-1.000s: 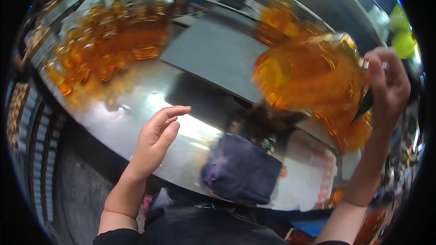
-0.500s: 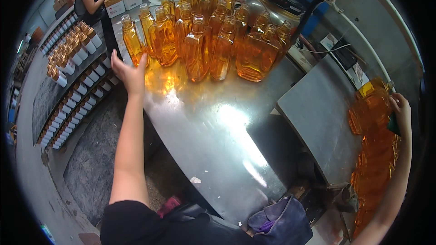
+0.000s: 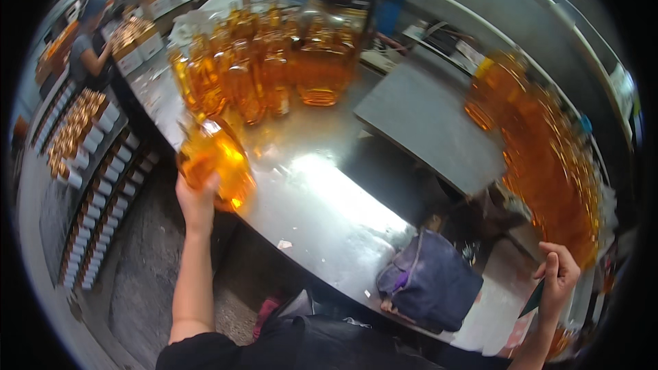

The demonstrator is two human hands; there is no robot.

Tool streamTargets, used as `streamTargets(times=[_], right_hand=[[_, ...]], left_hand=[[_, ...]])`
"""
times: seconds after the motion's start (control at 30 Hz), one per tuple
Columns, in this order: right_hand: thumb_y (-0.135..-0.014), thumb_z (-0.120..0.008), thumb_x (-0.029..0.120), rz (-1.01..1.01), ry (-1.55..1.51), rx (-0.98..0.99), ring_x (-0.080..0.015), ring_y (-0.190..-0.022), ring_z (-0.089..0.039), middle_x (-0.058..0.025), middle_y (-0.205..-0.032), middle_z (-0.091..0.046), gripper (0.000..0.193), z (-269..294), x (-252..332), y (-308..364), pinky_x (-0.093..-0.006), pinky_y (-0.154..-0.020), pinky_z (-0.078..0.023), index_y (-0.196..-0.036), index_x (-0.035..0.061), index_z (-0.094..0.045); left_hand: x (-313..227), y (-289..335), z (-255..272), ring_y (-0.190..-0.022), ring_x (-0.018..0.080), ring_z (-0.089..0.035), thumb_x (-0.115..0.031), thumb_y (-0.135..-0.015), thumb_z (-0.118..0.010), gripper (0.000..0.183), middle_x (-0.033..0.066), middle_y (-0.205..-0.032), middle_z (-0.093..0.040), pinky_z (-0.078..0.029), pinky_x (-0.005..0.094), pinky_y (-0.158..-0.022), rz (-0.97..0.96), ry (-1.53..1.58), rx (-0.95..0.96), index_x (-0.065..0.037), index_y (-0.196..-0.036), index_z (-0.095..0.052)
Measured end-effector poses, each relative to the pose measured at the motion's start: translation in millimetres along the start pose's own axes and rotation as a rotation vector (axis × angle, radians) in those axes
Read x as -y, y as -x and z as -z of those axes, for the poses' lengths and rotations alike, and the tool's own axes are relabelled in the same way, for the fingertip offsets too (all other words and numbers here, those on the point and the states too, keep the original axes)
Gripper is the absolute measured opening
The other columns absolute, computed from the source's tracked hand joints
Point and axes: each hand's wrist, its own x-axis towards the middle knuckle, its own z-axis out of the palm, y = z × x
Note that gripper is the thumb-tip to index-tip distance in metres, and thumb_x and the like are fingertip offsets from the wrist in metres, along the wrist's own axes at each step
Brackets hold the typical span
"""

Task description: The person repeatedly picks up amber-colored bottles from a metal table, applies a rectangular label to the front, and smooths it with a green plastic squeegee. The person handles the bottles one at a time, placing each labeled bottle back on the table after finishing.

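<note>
My left hand is closed around an amber glass bottle, tilted and somewhat blurred, above the left edge of the metal table. Just beyond it stands a group of upright amber bottles with open necks. On the far right, my right hand has curled fingers and a flat dark green piece, perhaps a cloth or pad, against its palm. Close to that hand runs a long, dense row of amber bottles.
A raised grey metal panel lies between the two bottle groups. On the near table edge sits a dark blue cloth bag. Shelves of white bottles with copper-coloured caps line the left, where another person stands near boxes.
My left hand has taken hold of a bottle and drawn it nearer. My right hand has left the bottle at the right and come down toward me. The view has shifted to the right.
</note>
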Motion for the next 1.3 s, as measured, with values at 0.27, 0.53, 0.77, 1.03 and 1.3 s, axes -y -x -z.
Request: streamTargets(times=[0.27,0.53,0.77,1.03,1.3], right_hand=[[-0.098,-0.059,0.031,-0.480,0.174,-0.520,-0.0063,-0.064,-0.050,0.0016,-0.069,-0.061,0.035,111.7,-136.5,117.1,-0.0236,-0.059,-0.038,-0.093,0.0001,-0.075],[-0.090,-0.064,0.019,-0.779,0.273,-0.279,-0.0126,-0.069,-0.063,-0.0077,-0.074,-0.067,0.027,103.6,-194.3,211.6,-0.0286,-0.067,-0.050,-0.108,0.0007,-0.071],[-0.085,-0.064,0.024,-0.472,0.566,-0.037,-0.0369,-0.088,-0.065,-0.0160,-0.087,-0.067,0.034,33.2,-272.6,131.3,-0.0463,-0.075,-0.052,-0.114,0.0059,-0.065],[-0.085,-0.066,0.020,-0.280,0.693,0.202,-0.0286,-0.076,-0.059,-0.0097,-0.078,-0.055,0.041,6.8,-196.2,176.3,-0.0414,-0.060,-0.050,-0.126,0.0132,-0.064],[-0.061,-0.081,0.031,-0.161,0.646,0.231,-0.0168,-0.095,-0.061,-0.0001,-0.110,-0.064,0.072,4.3,-99.3,243.8,-0.0261,-0.066,-0.054,-0.128,0.0125,-0.063]], left_hand=[[-102.3,100.4,-179.9,-0.113,0.0329,-0.063,-0.038,-0.087,-0.069,0.068,0.0204,-0.125,-0.060,-0.054,0.0446,-0.096,0.369,0.495,0.710,0.003,-0.135,-0.046],[-93.7,153.9,-306.6,-0.124,0.0319,-0.053,-0.046,-0.100,-0.048,0.060,0.0194,-0.136,-0.053,-0.040,0.0488,-0.104,0.581,0.282,1.109,-0.004,-0.142,-0.043],[-98.7,157.0,-308.5,-0.114,0.0292,-0.058,-0.042,-0.102,-0.044,0.058,0.0172,-0.135,-0.054,-0.048,0.0432,-0.093,0.506,0.174,0.995,-0.006,-0.147,-0.039],[-103.4,152.2,-294.1,-0.127,0.0319,-0.052,-0.037,-0.103,-0.043,0.061,0.0202,-0.149,-0.040,-0.047,0.0430,-0.101,0.314,0.063,0.906,-0.003,-0.152,-0.030],[-111.6,154.1,-305.3,-0.147,0.0323,-0.029,-0.026,-0.101,-0.041,0.052,0.0170,-0.157,-0.033,-0.022,0.0457,-0.120,-0.230,-0.085,0.898,-0.003,-0.149,-0.039]])
